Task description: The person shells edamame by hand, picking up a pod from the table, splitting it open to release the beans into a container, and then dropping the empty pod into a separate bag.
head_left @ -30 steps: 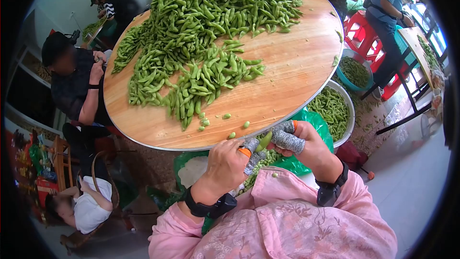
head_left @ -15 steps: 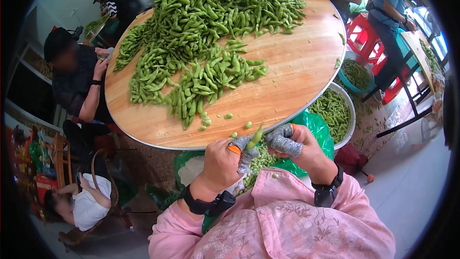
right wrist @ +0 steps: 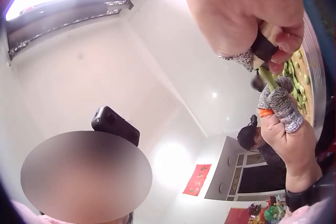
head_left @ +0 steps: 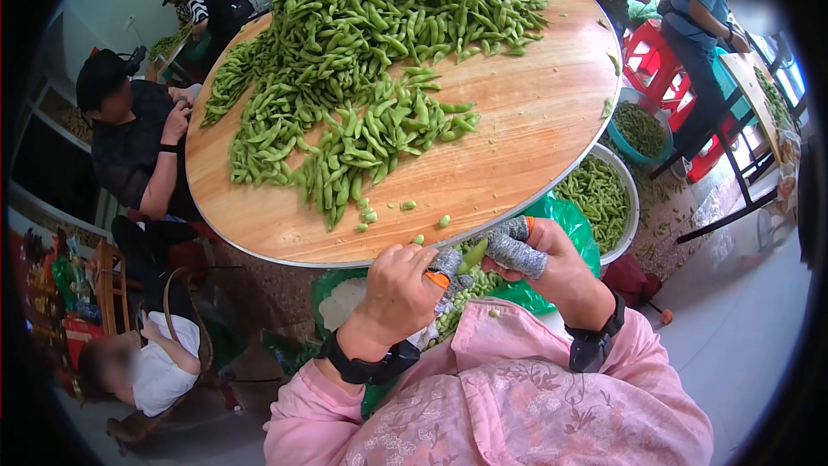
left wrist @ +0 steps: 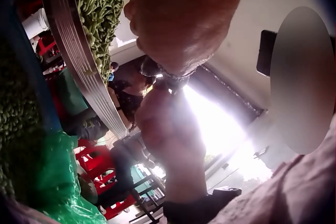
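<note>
A green soybean pod [head_left: 473, 256] is held between the two hands, low in front of the table edge. My left hand [head_left: 401, 286] pinches one end between thumb and finger, both in grey knitted covers with an orange band. The right hand [head_left: 554, 252], with similar grey covers, grips the other end; in the right wrist view its thumb and fingers close on the pod [right wrist: 268, 78]. Shelled beans [head_left: 457, 304] lie below the hands, partly hidden by them. Unshelled pods [head_left: 371, 43] form a big heap on the round wooden table [head_left: 526, 121].
A few loose beans [head_left: 444, 221] lie near the table's front edge. Green plastic [head_left: 569, 229] hangs beside a white basin [head_left: 632, 207] of pods at right, with a teal basin [head_left: 664, 151] beyond. Other people sit around, one at the table's left [head_left: 129, 147].
Half a second ago the left hand alone held the pod upright, with the right hand apart. Now the pod leans right and the right hand has come in and grips its far end.
</note>
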Motion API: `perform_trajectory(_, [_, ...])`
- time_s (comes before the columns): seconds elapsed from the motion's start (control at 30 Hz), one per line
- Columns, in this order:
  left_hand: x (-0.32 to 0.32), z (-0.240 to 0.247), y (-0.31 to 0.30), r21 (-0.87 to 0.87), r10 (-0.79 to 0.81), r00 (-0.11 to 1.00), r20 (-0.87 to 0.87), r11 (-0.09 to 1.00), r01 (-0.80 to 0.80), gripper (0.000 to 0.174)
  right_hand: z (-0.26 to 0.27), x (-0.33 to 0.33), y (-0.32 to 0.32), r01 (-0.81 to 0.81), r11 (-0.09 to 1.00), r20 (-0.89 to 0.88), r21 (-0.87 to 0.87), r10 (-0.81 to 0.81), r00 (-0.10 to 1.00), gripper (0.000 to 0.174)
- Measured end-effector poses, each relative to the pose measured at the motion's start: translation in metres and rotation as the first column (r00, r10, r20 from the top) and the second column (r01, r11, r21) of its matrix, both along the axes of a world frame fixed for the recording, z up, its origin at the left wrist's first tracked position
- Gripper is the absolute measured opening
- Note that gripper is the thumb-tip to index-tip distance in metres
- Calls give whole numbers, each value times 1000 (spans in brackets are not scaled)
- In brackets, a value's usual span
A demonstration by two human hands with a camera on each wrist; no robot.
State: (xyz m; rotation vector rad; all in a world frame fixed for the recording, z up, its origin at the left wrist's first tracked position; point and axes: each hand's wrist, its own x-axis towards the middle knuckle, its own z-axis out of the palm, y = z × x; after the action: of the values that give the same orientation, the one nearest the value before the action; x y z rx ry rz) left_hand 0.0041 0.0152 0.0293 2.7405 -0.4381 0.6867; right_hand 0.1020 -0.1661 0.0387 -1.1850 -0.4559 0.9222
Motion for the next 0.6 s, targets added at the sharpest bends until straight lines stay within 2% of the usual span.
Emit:
perform_trajectory(0.03, [0, 1, 0, 26, -34, 999, -5, 999, 34, 48, 1, 0, 0, 8, 1000, 24, -2, -8, 1000, 21])
perform_trajectory(0.1, [-1, -4, -1, -15, -2, 1000, -27, 1000, 2, 46, 0, -1, 0, 17, 1000, 46, -5, -16, 999, 20])
perform_trajectory(0.17, [-4, -10, -3, -54, 29, 998, -50, 998, -32, 44, -7, -1, 1, 17, 998, 70, 60, -21, 997, 20])
perform_trajectory(0.27, [-4, -10, -9, -87, -13, 999, -44, 996, 9, 36, -12, -3, 5, 42, 989, 23, 139, -45, 999, 19])
perform_trajectory(0.3, [-1, -4, -16, -363, -55, 994, -90, 932, 19, 24, -16, -3, 5, 41, 989, 24, 139, -45, 999, 19])
perform_trajectory(0.33, [1, 0, -20, -610, -109, 986, -123, 793, 11, 14, -20, -3, 7, 42, 985, 50, 168, -51, 997, 18])
perform_trajectory(0.37, [1, -2, -21, -610, -108, 987, -122, 793, 12, 14, -24, -2, 7, 43, 979, 76, 197, -59, 995, 17])
perform_trajectory(0.43, [-1, -9, -20, -734, -92, 983, -161, 676, -57, 16, -27, -1, 8, 34, 974, 100, 225, -58, 993, 16])
perform_trajectory(0.57, [-7, -16, -20, -790, -119, 955, -272, 595, -151, 20, -37, 3, 11, -1, 948, 177, 318, -59, 982, 16])
perform_trajectory(0.6, [-7, -18, -22, -887, -181, 924, -337, 391, -247, 18, -37, 2, 10, -1, 948, 178, 317, -59, 982, 16])
